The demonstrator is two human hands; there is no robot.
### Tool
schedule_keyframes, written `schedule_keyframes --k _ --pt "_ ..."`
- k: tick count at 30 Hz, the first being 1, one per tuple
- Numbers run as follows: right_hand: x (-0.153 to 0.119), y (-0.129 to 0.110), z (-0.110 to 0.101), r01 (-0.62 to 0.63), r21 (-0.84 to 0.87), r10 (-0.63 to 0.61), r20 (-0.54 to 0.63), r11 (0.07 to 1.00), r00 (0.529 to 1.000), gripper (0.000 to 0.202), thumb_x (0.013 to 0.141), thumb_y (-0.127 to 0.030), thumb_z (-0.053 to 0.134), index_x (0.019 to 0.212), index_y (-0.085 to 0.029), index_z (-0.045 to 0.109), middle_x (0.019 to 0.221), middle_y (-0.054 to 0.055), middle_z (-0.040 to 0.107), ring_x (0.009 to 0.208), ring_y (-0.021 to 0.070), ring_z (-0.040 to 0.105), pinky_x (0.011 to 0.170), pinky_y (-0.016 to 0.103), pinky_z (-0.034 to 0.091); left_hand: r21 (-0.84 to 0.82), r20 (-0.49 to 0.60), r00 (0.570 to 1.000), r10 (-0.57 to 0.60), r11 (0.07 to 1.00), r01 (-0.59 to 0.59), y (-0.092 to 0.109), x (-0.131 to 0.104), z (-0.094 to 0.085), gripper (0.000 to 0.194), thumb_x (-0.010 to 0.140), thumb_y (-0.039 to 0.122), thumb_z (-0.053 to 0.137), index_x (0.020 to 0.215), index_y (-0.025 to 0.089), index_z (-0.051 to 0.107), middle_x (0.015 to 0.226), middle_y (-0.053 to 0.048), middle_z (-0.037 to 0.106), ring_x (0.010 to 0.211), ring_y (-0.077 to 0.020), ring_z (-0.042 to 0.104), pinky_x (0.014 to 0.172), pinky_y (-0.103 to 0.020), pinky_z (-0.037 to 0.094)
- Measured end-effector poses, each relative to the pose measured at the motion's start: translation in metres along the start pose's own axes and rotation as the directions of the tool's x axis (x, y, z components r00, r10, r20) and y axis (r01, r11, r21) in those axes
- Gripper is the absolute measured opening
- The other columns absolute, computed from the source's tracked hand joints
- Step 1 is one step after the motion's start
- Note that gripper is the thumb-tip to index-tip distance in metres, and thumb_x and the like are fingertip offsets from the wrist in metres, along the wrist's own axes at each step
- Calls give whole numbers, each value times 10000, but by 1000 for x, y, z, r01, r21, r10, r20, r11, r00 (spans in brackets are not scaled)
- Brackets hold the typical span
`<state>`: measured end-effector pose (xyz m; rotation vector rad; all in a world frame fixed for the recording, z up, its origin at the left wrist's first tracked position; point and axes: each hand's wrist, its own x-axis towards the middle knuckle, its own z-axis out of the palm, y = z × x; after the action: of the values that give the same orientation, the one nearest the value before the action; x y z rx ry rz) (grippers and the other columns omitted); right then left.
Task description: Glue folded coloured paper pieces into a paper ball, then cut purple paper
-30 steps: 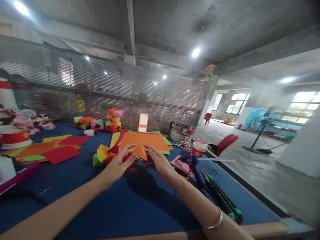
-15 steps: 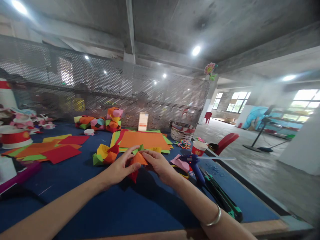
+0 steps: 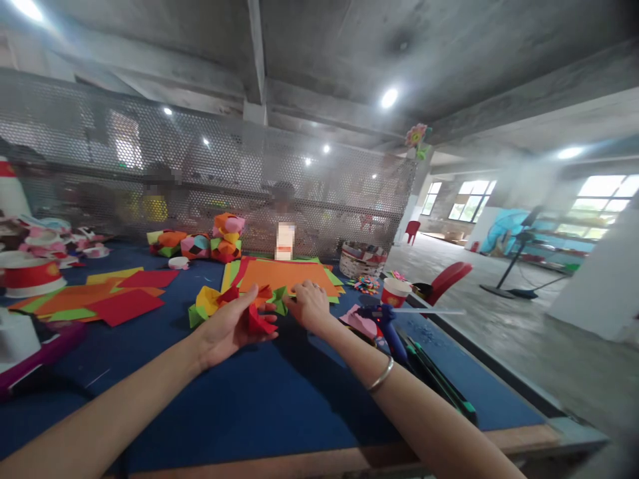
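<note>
My left hand (image 3: 227,329), palm up with the thumb raised, curls its fingers around a red and orange folded paper piece (image 3: 260,320). A green paper fold (image 3: 281,301) shows between the two hands; whether it belongs to the held piece I cannot tell. My right hand (image 3: 310,307) reaches down at the near edge of the orange paper stack (image 3: 287,274), fingers bent and closed; what is under the fingertips is hidden. Just behind my left hand sits a yellow, green and red folded paper piece (image 3: 204,306).
A blue glue gun (image 3: 392,329) with a clear stick lies at right beside a green-black cutter (image 3: 439,376), pink paper (image 3: 359,322) and a red paper cup (image 3: 395,293). Loose coloured sheets (image 3: 124,306) lie left. Finished paper balls (image 3: 227,239) and a woven basket (image 3: 363,259) stand behind.
The hands have parted. My left hand has turned palm up with the folded paper, while my right hand has let go of it and moved forward to where a yellow fold lay.
</note>
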<state>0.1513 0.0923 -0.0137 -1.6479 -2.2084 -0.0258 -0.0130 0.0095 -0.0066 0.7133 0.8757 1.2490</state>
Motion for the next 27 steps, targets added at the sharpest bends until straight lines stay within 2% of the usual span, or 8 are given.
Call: schedule_keyframes --k 5,8,11,13,15,17,22,27 --pt "6 -6 15 -34 59 34 -5 998 999 147 886 -313 722 949 -183 750 1171 158 744 1155 299 663 998 407 439 28 -59 998 14 1000 -12 -2 -3 3 207 1032 349 566 1037 152 626 849 -65 721 586 -150 684 624 -414 686" --pt "7 -6 19 -38 170 44 -28 985 999 62 897 -238 669 913 -186 701 1032 111 768 1032 250 698 886 340 472 67 -64 996 70 996 -66 -3 -3 3 161 1020 313 593 1077 168 633 823 -38 699 583 -140 671 604 -388 681" --pt "5 -4 17 -43 294 65 -64 955 996 107 938 -206 544 1005 -191 627 924 61 744 839 195 710 723 288 494 98 -54 994 99 991 -93 -4 -1 1 147 1015 299 601 1069 169 644 820 -33 683 602 -146 673 597 -379 677" --pt "2 -2 13 -32 476 78 -77 879 994 184 933 -176 471 1090 -197 564 900 24 708 692 161 692 605 258 490 132 -54 991 120 985 -112 -6 2 -2 142 1012 304 607 1045 172 647 832 -33 675 613 -149 675 593 -371 672" --pt "-3 1 8 11 671 77 -102 741 992 254 904 -161 448 1141 -201 529 859 -7 664 589 149 658 521 247 475 175 -45 986 159 973 -149 -7 4 -4 145 993 319 641 1016 176 647 861 -31 669 632 -148 679 594 -355 667" --pt "-8 3 3 94 748 51 -168 657 984 327 870 -157 471 1185 -199 545 798 -23 632 572 155 631 536 262 491 225 -39 980 195 957 -181 -8 5 -6 172 969 344 681 1009 180 653 891 -31 662 658 -146 681 589 -325 656" --pt "-21 4 -7 391 506 -173 -424 769 889 407 857 -118 543 1225 -220 685 1022 67 698 890 197 670 846 328 543 311 -49 979 199 934 -174 -7 3 -4 335 912 476 739 1073 191 672 945 -40 675 694 -147 671 593 -290 617" --pt "-30 4 -14 497 159 -403 -404 853 821 541 819 -13 548 1290 -223 711 1120 105 659 1005 225 650 839 312 541 357 -21 968 251 906 -228 -7 0 -3 525 777 621 816 1035 190 665 935 -39 662 760 -169 661 626 -295 600"
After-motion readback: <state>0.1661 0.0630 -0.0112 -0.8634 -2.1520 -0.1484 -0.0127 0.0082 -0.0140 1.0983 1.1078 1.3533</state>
